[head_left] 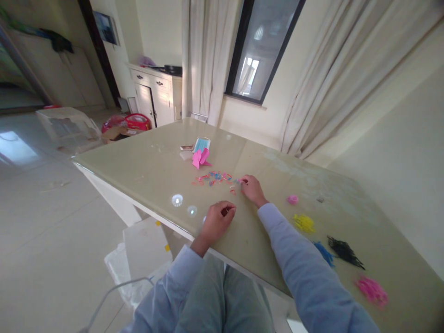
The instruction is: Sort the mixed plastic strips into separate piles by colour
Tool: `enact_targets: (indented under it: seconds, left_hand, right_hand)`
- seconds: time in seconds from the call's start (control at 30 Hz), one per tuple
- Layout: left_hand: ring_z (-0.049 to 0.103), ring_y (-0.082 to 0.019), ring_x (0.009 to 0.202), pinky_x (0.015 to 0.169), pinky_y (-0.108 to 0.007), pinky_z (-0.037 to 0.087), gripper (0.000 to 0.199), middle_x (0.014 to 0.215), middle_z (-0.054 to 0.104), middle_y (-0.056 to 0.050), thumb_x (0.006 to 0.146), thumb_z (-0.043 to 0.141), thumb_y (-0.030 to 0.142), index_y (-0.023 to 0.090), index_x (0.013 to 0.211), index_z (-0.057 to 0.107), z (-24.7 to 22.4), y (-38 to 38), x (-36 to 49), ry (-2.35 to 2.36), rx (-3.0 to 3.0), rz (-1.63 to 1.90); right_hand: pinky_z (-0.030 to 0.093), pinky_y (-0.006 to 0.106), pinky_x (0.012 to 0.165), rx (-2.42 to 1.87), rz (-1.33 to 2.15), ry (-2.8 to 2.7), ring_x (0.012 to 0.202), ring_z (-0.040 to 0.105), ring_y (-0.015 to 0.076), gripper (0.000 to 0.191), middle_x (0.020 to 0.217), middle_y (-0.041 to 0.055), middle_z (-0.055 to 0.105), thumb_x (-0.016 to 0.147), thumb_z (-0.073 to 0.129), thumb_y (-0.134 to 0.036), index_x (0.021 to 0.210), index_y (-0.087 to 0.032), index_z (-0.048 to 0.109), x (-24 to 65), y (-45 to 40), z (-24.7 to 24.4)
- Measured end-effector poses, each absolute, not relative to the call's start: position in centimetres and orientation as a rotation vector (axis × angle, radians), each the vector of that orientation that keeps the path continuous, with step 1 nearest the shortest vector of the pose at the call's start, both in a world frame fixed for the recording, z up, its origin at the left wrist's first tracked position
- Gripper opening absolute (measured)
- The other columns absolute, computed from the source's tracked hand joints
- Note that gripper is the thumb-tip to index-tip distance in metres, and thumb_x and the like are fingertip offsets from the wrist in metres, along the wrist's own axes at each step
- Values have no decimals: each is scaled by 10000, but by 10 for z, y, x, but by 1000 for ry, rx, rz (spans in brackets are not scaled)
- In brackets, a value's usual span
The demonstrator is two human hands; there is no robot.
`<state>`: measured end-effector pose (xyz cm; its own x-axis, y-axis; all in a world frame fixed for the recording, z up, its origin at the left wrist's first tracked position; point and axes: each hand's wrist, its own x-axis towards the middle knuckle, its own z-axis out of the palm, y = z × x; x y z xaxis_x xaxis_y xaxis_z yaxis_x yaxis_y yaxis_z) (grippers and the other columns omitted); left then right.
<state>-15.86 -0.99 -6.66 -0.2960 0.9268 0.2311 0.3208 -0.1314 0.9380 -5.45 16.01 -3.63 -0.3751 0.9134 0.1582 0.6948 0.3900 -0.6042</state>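
Note:
Small mixed pieces (217,176), pink, blue and red, lie scattered near the middle of the glossy table (156,162). At their right edge my right hand (252,188) has its fingers pinched together on a small pink piece (240,181). Nearer the table's front edge, my left hand (218,221) rests with thumb and forefinger pressed together; whatever they hold, if anything, is too small to name. Right of my right hand sit a pink clump (292,199) and a yellow pile (304,223). Beside my right forearm are blue (324,253), black (345,252) and bright pink (372,290) bundles.
Behind the scattered pieces lie a pink folded paper shape (200,158), a light blue packet (201,144) and a small dark-and-white item (186,148). A small grey lump (320,200) sits at the right. A white chair (69,125) stands beyond the table's left side.

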Motion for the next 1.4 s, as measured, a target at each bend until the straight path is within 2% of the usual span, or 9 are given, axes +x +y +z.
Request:
enact_targets:
  seconds: [0.1, 0.2, 0.27, 0.33, 0.43, 0.53, 0.87, 1.07, 1.4]
  left_hand:
    - [576, -131, 640, 632, -245, 439, 184, 732, 688, -18, 838, 560, 264, 169, 812, 715, -66, -10, -159, 1602, 1405, 1452]
    - [569, -126, 628, 621, -240, 435, 186, 721, 684, -14, 839, 565, 275, 167, 814, 714, -66, -11, -159, 1604, 1390, 1464]
    - [568, -124, 625, 615, -238, 434, 193, 723, 686, -13, 844, 565, 288, 166, 824, 713, -67, -12, -159, 1600, 1371, 1477]
    - [575, -125, 636, 621, -238, 439, 201, 735, 691, -15, 849, 563, 302, 166, 828, 710, -67, -14, -160, 1591, 1357, 1497]
    - [593, -133, 666, 648, -246, 457, 212, 762, 700, -23, 849, 573, 329, 163, 838, 705, -68, -16, -160, 1570, 1335, 1519]
    - [606, -140, 684, 661, -250, 469, 230, 779, 705, -29, 839, 594, 364, 162, 849, 702, -68, -17, -161, 1559, 1318, 1517]
    - [603, -131, 649, 637, -239, 480, 308, 765, 706, -24, 789, 642, 445, 156, 865, 715, -68, -18, -163, 1598, 1264, 1500]
    - [619, -139, 640, 618, -244, 510, 367, 786, 721, -33, 735, 671, 484, 154, 888, 716, -66, -19, -163, 1622, 1204, 1470]
    - [671, -160, 689, 705, -262, 540, 378, 794, 735, 0, 707, 656, 501, 205, 932, 723, -61, -20, -161, 1891, 1280, 1269]
  right_hand:
    - [471, 280, 700, -1330, 838, -2014, 772, 597, 166, 186, 812, 51, 663, 872, 571, -322, 825, -166, 661, -52, 154, -32]
    - [394, 237, 483, -1249, 1100, -1881, 550, 513, 123, 377, 668, -6, 588, 834, 576, -554, 841, -181, 626, -45, 133, -23]
    - [355, 219, 438, -1174, 1259, -1817, 513, 478, 102, 440, 669, -21, 569, 779, 604, -633, 828, -196, 600, -36, 109, -15]
    - [345, 204, 434, -1085, 1416, -1740, 522, 466, 82, 436, 752, -13, 594, 748, 644, -636, 816, -210, 582, -25, 82, -6]
    - [308, 187, 437, -827, 1925, -1324, 507, 390, 52, 328, 854, -19, 608, 720, 777, -451, 824, -214, 575, -8, 45, 7]
    - [295, 191, 437, -743, 2073, -1134, 491, 321, 56, 242, 856, -29, 605, 778, 758, -365, 831, -222, 570, 8, 19, 15]
    - [295, 163, 406, -690, 2049, -922, 463, 254, 35, 202, 829, -31, 592, 774, 779, -295, 815, -209, 600, 51, -21, 34]
    - [296, 148, 416, -646, 1972, -883, 462, 312, 13, 156, 817, -32, 622, 784, 784, -269, 817, -186, 656, 78, -28, 33]
    - [314, 181, 429, -1161, 1175, -920, 487, 435, 44, 295, 755, -6, 669, 678, 827, -356, 872, -181, 692, 186, -35, -4]
